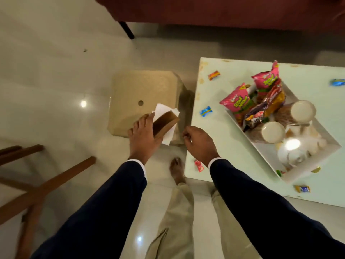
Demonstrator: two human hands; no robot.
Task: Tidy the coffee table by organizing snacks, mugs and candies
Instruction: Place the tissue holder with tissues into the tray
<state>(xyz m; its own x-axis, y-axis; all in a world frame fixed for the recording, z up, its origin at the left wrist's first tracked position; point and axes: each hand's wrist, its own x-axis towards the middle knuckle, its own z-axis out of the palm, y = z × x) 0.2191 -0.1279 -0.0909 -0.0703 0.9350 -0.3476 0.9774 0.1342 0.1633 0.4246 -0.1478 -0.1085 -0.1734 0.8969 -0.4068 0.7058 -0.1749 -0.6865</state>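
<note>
Tray (291,179): white, sat on the pale coffee table (233,165), right of the hands.
Snacks: pink snack packets (238,103) and a dark packet (261,111) leaned together in the tray's far end.
Mugs: two mugs (303,111) stood in the tray just beside the packets.
Candies: wrapped candies (206,111) lay scattered on the table around the tray.
Left hand (143,136): fingers wrapped on a brown napkin holder (165,124) with white napkins, over a beige stool (138,94).
Right hand (200,142): fingers loosely curled, holding nothing, at the table's near-left edge.
Surroundings: wooden chair legs (46,186) at left, a red sofa (224,10) beyond.
</note>
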